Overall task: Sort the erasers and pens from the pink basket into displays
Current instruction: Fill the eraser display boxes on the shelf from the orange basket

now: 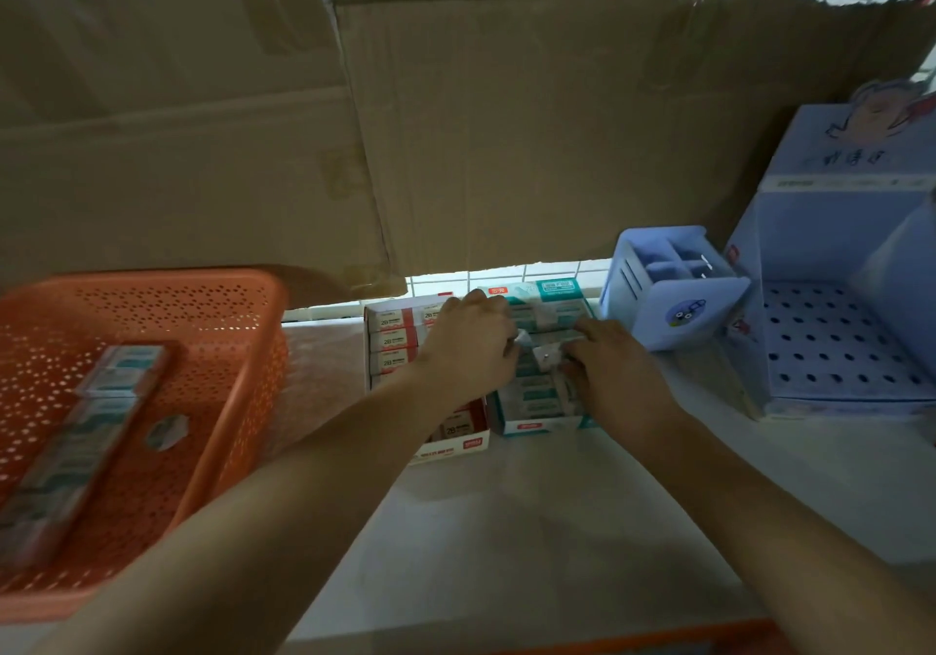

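1. Near left, the pink basket (pixel 243 350) holds a wrapped strip of erasers (pixel 86 426). It is probably light and stiff with slick film, so best gripped across its long sides.
2. Further in, the left hand (pixel 466 345) and right hand (pixel 608 375) both pinch a small wrapped eraser (pixel 544 354), fingers curled on it, above the teal box (pixel 532 426).
3. A red box (pixel 392 345) sits against the teal one's left side.
4. Beyond on the right stands a blue pen stand (pixel 673 299), with cardboard (pixel 456 122) behind.

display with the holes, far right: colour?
Light blue display, dark round holes in rows across its base. Head view, the only one.
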